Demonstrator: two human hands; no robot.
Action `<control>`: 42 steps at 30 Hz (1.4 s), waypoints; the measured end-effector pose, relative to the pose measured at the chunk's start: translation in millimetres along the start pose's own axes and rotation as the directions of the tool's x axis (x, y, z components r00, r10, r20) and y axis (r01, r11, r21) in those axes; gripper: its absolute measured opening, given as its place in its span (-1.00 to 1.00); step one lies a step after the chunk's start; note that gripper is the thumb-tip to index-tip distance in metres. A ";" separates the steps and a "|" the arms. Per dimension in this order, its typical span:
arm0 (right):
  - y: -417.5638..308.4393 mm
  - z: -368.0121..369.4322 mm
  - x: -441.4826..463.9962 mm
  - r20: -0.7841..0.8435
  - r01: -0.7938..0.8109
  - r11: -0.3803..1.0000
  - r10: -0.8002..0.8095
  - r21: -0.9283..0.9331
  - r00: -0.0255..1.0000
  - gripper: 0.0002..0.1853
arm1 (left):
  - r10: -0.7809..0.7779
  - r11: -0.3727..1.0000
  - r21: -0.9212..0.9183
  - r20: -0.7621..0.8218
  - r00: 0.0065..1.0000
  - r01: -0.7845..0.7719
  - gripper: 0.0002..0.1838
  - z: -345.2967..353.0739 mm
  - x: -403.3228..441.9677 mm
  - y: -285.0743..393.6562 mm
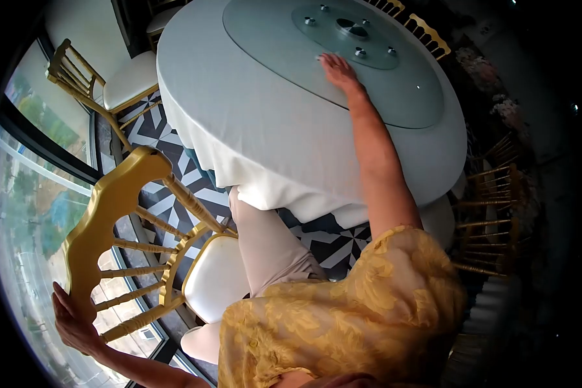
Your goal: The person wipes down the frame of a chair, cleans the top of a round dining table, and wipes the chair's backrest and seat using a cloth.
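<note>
My left hand (76, 325) is at the lower left, holding the outer edge of a gold chair's back (84, 249), its fingers along the far side of the rail. That chair has turned spindles and a white padded seat (216, 277), and stands right beside my legs. My right arm reaches forward over the round table. Fingers stretched out, my right hand (338, 71) lies flat on the large glass turntable (271, 48), near the smaller raised glass disc (375, 55) with its metal fittings.
A white tablecloth (207, 123) hangs in folds over the table's edge. Another gold chair (132, 81) stands at the upper left by tall windows (39, 226). More gold chairs (491, 220) line the right side. The floor (168, 184) has a black-and-white geometric pattern.
</note>
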State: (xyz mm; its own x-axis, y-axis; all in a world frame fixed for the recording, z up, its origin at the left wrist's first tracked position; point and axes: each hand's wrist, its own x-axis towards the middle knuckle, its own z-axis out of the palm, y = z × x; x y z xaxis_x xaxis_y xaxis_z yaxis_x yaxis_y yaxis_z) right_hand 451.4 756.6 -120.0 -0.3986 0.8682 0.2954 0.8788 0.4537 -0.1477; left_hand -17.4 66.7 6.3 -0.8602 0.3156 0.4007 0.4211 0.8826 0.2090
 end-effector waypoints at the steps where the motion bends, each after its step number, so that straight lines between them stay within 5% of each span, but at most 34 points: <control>1: 44.7 -3.8 -19.8 -0.051 -0.071 0.997 0.070 -0.023 0.996 -0.44 | -0.013 1.000 -0.002 0.022 1.000 0.013 -0.40 -0.6 0.0 2.9; 2: 66.5 -32.5 -54.3 -0.022 -0.027 0.996 0.025 -0.081 0.999 -0.45 | -0.013 1.000 -0.005 0.027 1.000 0.013 -0.40 -0.6 -1.3 6.4; 6: 163.5 -61.7 -130.6 0.016 -0.365 0.913 0.374 -0.184 0.927 -0.34 | 0.008 1.000 0.030 -0.054 0.999 -0.007 -0.39 1.1 -4.8 9.9; 10: 109.0 -74.2 -154.8 -0.077 -0.496 0.828 0.494 -0.261 0.866 -0.31 | -0.048 0.997 0.066 -0.022 0.999 0.050 -0.40 3.0 -1.7 13.0; 18: -147.1 -28.4 -73.7 0.110 -0.098 0.995 0.095 0.020 0.989 -0.15 | -0.016 0.995 0.098 -0.086 0.996 0.024 -0.40 2.4 -1.8 13.7; 24: -232.6 18.5 -27.3 0.029 0.119 0.991 -0.117 -0.058 0.993 -0.17 | 0.035 0.999 0.027 -0.086 0.996 -0.033 -0.41 -3.9 -4.3 16.4; 26: -218.6 -7.1 -26.2 0.125 0.044 0.995 -0.054 0.086 0.991 -0.20 | 0.040 0.999 -0.031 -0.081 0.996 -0.042 -0.41 -6.1 -7.1 13.1; 30: -131.4 -40.6 -60.6 0.183 -0.013 0.999 0.005 0.042 0.983 -0.27 | 0.042 0.999 -0.002 -0.004 0.999 -0.042 -0.40 -9.9 -5.0 16.6; 32: -54.8 -37.3 -89.8 0.054 -0.015 0.999 0.017 -0.034 0.998 -0.27 | 0.020 1.000 0.020 0.018 1.000 -0.020 -0.40 -10.9 -6.1 17.0; 38: 115.6 -84.0 -217.5 0.023 -0.380 0.921 0.383 -0.083 0.923 -0.19 | 0.014 1.000 0.002 0.010 1.000 -0.014 -0.45 -8.8 -6.5 16.8; 40: 119.6 -92.7 -252.0 -0.042 -0.401 0.912 0.399 -0.083 0.916 -0.18 | -0.027 0.999 0.022 0.004 1.000 0.027 -0.46 -6.8 -6.7 17.3; 42: 70.1 -121.7 -264.3 0.016 -0.523 0.793 0.555 -0.311 0.832 -0.19 | -0.032 0.999 0.039 -0.005 0.999 0.032 -0.46 -1.8 -6.3 13.8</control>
State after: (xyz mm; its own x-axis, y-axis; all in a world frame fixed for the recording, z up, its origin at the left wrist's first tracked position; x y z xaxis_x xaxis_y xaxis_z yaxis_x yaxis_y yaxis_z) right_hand 650.2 534.5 -93.6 0.1519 0.9771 0.1488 0.9874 -0.1569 0.0220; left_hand -5.7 76.3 8.3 -0.8715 0.2855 0.3987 0.3819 0.9052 0.1865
